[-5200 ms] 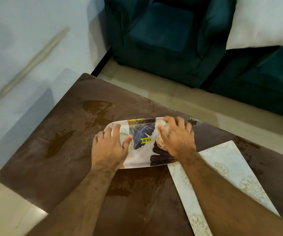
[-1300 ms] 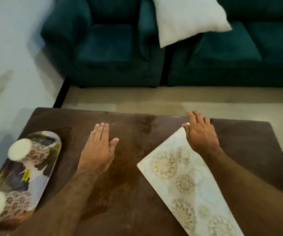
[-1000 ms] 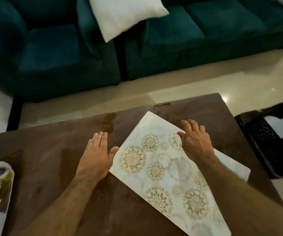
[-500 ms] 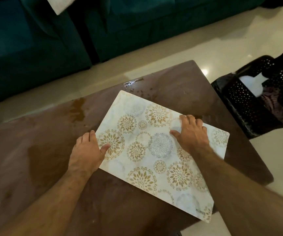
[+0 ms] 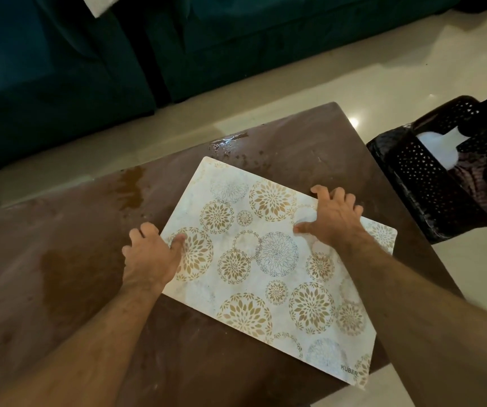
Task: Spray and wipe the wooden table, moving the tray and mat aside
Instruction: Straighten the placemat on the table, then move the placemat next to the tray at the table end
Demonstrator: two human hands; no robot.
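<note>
- We see one rectangular mat (image 5: 268, 259), thin and flat, off-white with a marbled look, printed with round gold and grey flower medallions; it lies askew on the right part of the table, its near right corner reaching past the table's edge.
- The one table (image 5: 60, 274) is dark brown wood with a rounded far corner; its top carries darker wet patches and a few shiny drops near the far edge.
- Two bare hands are on the mat. Our left hand (image 5: 151, 257) sits at the mat's left edge, thumb on the mat and the other fingers curled at the edge on the wood; whether it pinches the edge we cannot tell.
- Our right hand (image 5: 333, 218) is at the mat's far right edge, fingers spread and bent, thumb stretched out over the mat; again we cannot tell whether its grip actually holds the edge.
- To the right stands one black perforated plastic basket (image 5: 430, 183) on the pale glossy floor (image 5: 339, 69), with something white in it.
- Beyond the table is a dark teal sofa (image 5: 60, 69) with soft upholstery.
</note>
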